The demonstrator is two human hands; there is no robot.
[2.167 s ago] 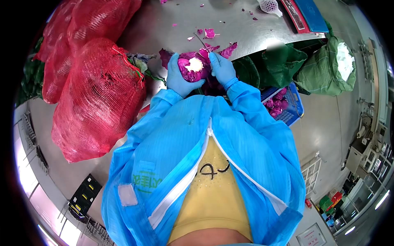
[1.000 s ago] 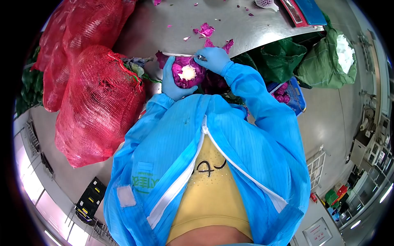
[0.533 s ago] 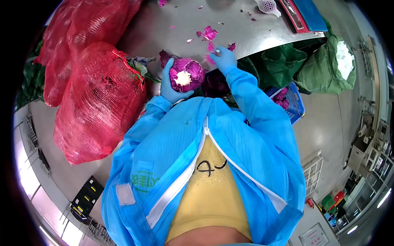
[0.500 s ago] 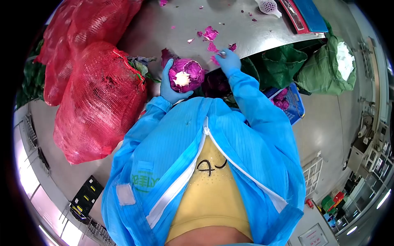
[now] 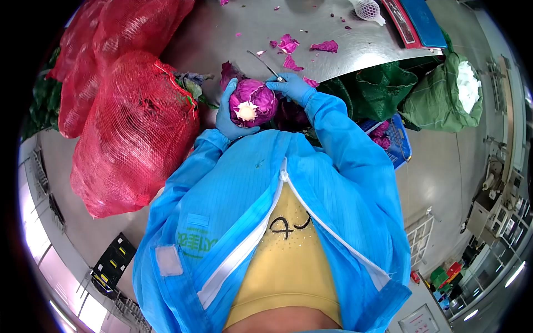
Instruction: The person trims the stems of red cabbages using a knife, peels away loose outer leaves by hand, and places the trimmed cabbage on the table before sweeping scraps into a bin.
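A purple cabbage (image 5: 263, 99) with a pale cut stem end facing me rests in my left hand (image 5: 227, 115), whose gloved fingers and thumb wrap its left and lower sides. Close to the cabbage's upper right is my right hand (image 5: 295, 89), also in a blue glove. It is closed around a small knife (image 5: 268, 66) with a thin dark blade that slants up and left above the cabbage. Whether the right fingertips touch the cabbage I cannot tell. Torn purple leaves (image 5: 287, 44) lie on the metal table (image 5: 222, 39) beyond.
A full red mesh sack (image 5: 136, 133) bulges at the left, with more red sacks behind it. Green woven bags (image 5: 383, 89) stand on the right, near a blue crate (image 5: 397, 144) holding purple pieces. Red and blue flat items (image 5: 422, 22) lie at the table's far right.
My right hand has moved left to the cabbage, and the knife blade now shows clearly. A purple leaf piece lies on the table near where that hand was. The left hand stays around the cabbage.
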